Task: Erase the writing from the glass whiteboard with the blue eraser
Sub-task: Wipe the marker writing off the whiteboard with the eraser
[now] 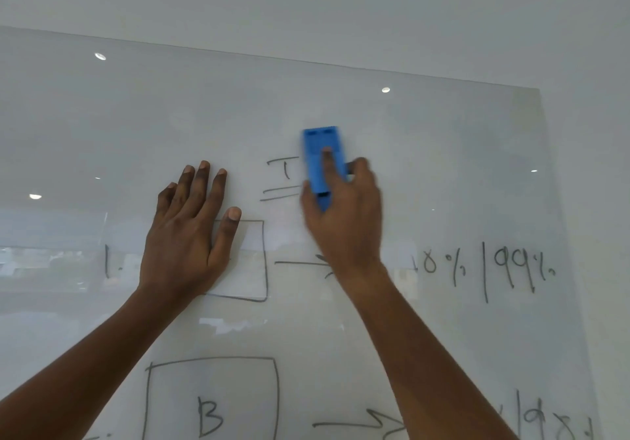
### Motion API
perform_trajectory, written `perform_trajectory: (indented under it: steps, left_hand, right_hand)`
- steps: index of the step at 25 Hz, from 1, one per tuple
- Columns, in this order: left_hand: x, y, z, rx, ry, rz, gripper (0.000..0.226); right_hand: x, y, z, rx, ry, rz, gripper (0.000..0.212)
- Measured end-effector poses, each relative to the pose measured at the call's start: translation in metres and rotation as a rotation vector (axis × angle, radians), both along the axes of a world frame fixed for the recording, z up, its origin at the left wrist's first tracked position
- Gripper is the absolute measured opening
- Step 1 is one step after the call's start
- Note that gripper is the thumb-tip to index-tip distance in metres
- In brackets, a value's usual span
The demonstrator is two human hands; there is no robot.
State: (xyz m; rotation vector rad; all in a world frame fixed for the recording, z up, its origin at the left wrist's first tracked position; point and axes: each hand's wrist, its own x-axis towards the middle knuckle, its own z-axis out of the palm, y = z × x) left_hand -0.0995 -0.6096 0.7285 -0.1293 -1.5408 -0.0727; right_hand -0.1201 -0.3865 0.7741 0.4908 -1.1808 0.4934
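Just right of the frame's centre, the right hand (342, 214) grips the blue eraser (322, 160), index finger laid along its back, thumb and other fingers clamped on its sides; hand and eraser look slightly blurred. The eraser stands upright against the glass whiteboard (136, 115), touching the right end of a handwritten T (284, 170) with a double underline. Left of centre, the left hand (191, 231) lies flat on the glass, fingers straight and apart, covering part of a drawn box (254, 269). An arrow (300, 262) runs from that box under the right wrist towards percentages (491, 269) at the right. At the bottom edge are a box marked B (211, 415) and a second arrow (358, 424).
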Motion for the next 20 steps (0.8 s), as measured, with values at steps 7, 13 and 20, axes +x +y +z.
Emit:
perform_trajectory:
  steps: [7,13,20]
  left_hand:
    - [-0.001,0.0,-0.001,-0.004,0.011,0.013,0.074]
    - [-0.002,0.0,0.0,-0.006,0.022,0.057,0.066]
    - [-0.005,0.0,0.0,-0.016,0.056,0.082,0.066]
  right_hand:
    - [-0.013,0.044,-0.011,-0.11,0.009,-0.03,0.057]
    - [0.0,-0.021,0.004,0.091,0.025,-0.028,0.056]
    - [-0.011,0.026,-0.022,-0.068,0.046,-0.058,0.057]
